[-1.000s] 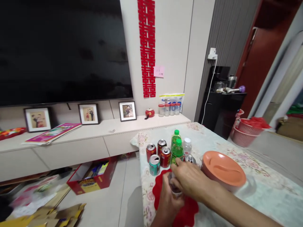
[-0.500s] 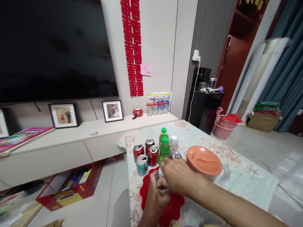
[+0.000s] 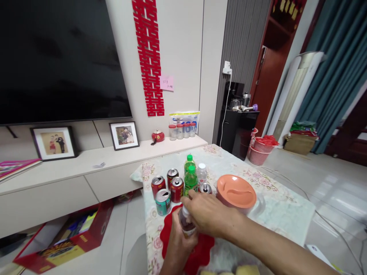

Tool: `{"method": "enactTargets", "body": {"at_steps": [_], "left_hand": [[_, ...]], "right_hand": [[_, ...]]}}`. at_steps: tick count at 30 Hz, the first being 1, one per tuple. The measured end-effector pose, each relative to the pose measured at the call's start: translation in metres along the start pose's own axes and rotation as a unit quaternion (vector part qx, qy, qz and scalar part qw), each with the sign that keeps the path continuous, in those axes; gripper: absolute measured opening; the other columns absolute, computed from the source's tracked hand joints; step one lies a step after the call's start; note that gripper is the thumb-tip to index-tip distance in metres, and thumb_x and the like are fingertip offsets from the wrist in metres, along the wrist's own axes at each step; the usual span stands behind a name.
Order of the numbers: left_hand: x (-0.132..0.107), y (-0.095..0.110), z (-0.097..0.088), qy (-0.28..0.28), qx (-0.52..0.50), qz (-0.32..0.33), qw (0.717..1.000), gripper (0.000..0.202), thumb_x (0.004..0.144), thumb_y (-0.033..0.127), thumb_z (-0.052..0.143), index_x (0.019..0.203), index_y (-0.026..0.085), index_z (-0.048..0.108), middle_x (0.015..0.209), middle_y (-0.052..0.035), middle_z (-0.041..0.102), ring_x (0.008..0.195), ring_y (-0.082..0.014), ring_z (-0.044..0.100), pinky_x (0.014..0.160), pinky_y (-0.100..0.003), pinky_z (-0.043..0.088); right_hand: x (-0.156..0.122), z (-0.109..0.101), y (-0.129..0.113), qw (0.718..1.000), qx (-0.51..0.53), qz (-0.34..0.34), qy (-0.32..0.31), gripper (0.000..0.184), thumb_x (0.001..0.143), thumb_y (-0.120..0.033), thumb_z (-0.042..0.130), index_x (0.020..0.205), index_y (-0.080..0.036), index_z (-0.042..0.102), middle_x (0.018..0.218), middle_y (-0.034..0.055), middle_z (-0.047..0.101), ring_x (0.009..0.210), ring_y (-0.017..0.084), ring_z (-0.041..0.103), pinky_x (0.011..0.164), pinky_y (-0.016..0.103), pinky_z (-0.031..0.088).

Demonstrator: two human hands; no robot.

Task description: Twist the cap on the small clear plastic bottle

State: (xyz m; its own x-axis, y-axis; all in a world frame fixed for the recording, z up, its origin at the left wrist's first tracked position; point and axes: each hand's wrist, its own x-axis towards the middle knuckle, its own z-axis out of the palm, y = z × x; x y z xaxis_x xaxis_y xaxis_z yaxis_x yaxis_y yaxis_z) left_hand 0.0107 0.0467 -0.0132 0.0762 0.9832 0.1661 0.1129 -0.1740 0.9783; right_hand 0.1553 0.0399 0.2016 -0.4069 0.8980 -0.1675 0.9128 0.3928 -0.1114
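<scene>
My left hand (image 3: pixel 181 242) is wrapped around the body of a small clear bottle (image 3: pixel 187 228) with brownish contents, holding it tilted above a red scalloped mat (image 3: pixel 205 250). Over the top of the bottle, my right hand (image 3: pixel 208 210) closes its fingers on the whitish cap, which is mostly hidden. Just beyond stand a teal can (image 3: pixel 163 203), several red cans (image 3: pixel 177 190), two green-capped bottles (image 3: pixel 191 181) and a clear bottle with a white cap (image 3: pixel 202 173). To the right of my right hand sits an orange oval divided dish (image 3: pixel 236 191).
A floral cloth (image 3: pixel 282 206) covers the table. Yellowish items (image 3: pixel 247 270) show at its near edge. Behind it runs a low white cabinet (image 3: pixel 114 179) with picture frames and red-lidded jars (image 3: pixel 179 131). On the floor at left lies an open red box (image 3: pixel 65 240).
The view has turned slightly right, so the scene appears shifted left. Both hands remain on the bottle, with little visible change in their grip.
</scene>
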Motion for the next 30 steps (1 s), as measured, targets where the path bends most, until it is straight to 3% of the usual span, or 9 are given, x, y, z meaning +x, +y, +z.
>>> {"method": "enactTargets", "body": {"at_steps": [3,8,12,15,18,22,24,27,30], "left_hand": [[-0.005,0.002,0.007,0.021,-0.035,-0.013,0.999,0.070,0.082,0.052,0.092,0.140,0.028,0.063,0.119,-0.0084,0.093,0.104,-0.0384,0.096,0.097,-0.051,0.080],[-0.010,0.000,0.013,0.056,-0.009,-0.008,0.998,0.072,0.080,0.057,0.094,0.139,0.030,0.064,0.114,-0.0059,0.092,0.100,-0.0391,0.094,0.090,-0.050,0.080],[-0.001,-0.009,0.011,0.052,-0.007,0.002,0.999,0.071,0.077,0.053,0.090,0.139,0.028,0.066,0.118,-0.0089,0.090,0.106,-0.0407,0.095,0.096,-0.052,0.081],[0.004,-0.016,0.010,0.060,-0.001,0.025,0.998,0.071,0.072,0.052,0.090,0.134,0.027,0.067,0.122,-0.0130,0.090,0.117,-0.0468,0.096,0.102,-0.058,0.082],[0.003,-0.018,0.008,0.067,0.002,0.025,0.997,0.077,0.073,0.056,0.091,0.141,0.027,0.067,0.135,-0.0175,0.092,0.131,-0.0504,0.094,0.110,-0.064,0.081],[-0.004,-0.002,-0.001,0.042,-0.022,0.011,0.999,0.092,0.077,0.054,0.094,0.158,0.023,0.064,0.163,-0.0243,0.088,0.150,-0.0493,0.089,0.125,-0.063,0.076],[-0.008,0.014,-0.005,0.016,-0.033,-0.008,0.999,0.091,0.072,0.049,0.095,0.155,0.023,0.069,0.146,-0.0181,0.095,0.133,-0.0474,0.094,0.114,-0.059,0.080],[-0.017,0.042,-0.007,0.001,-0.043,-0.025,0.999,0.068,0.066,0.042,0.098,0.131,0.028,0.080,0.114,-0.0046,0.097,0.118,-0.0457,0.095,0.107,-0.054,0.081],[-0.029,0.059,-0.003,-0.030,-0.105,-0.051,0.993,0.063,0.064,0.037,0.094,0.125,0.028,0.084,0.098,-0.0021,0.093,0.106,-0.0441,0.094,0.096,-0.053,0.081]], "right_hand": [[-0.001,0.003,0.000,1.000,0.027,0.007,-0.002,0.031,0.109,-0.017,0.079,0.139,-0.014,0.083,0.141,0.0218,0.083,0.117,0.032,0.087,0.099,0.038,0.066],[-0.002,0.019,0.002,0.994,0.103,0.036,0.027,0.035,0.108,-0.017,0.075,0.142,-0.010,0.083,0.146,0.0251,0.081,0.122,0.036,0.086,0.104,0.043,0.066],[0.003,0.037,0.014,0.976,0.206,0.012,0.070,0.042,0.106,-0.025,0.085,0.147,-0.016,0.084,0.152,0.0188,0.081,0.141,0.035,0.079,0.121,0.045,0.064],[0.013,0.059,0.017,0.949,0.299,-0.017,0.098,0.057,0.098,-0.021,0.094,0.154,-0.022,0.084,0.148,0.0116,0.082,0.139,0.029,0.079,0.122,0.038,0.063],[0.021,0.077,0.018,0.913,0.379,-0.029,0.144,0.053,0.103,-0.024,0.090,0.155,-0.023,0.085,0.138,0.0098,0.082,0.128,0.028,0.080,0.118,0.042,0.064],[0.012,0.071,0.030,0.857,0.475,-0.079,0.184,0.054,0.105,-0.042,0.096,0.155,-0.025,0.088,0.132,0.0097,0.082,0.125,0.030,0.079,0.117,0.047,0.066],[0.003,0.057,0.038,0.830,0.516,-0.113,0.181,0.060,0.103,-0.051,0.100,0.157,-0.028,0.089,0.134,0.0087,0.084,0.125,0.029,0.079,0.118,0.048,0.066],[-0.008,0.036,0.044,0.795,0.570,-0.150,0.145,0.069,0.091,-0.062,0.110,0.150,-0.031,0.092,0.127,0.0058,0.087,0.119,0.028,0.081,0.114,0.047,0.067],[-0.010,0.031,0.041,0.757,0.626,-0.157,0.107,0.079,0.082,-0.075,0.113,0.141,-0.027,0.091,0.115,0.0055,0.088,0.107,0.027,0.083,0.102,0.045,0.069]]}}
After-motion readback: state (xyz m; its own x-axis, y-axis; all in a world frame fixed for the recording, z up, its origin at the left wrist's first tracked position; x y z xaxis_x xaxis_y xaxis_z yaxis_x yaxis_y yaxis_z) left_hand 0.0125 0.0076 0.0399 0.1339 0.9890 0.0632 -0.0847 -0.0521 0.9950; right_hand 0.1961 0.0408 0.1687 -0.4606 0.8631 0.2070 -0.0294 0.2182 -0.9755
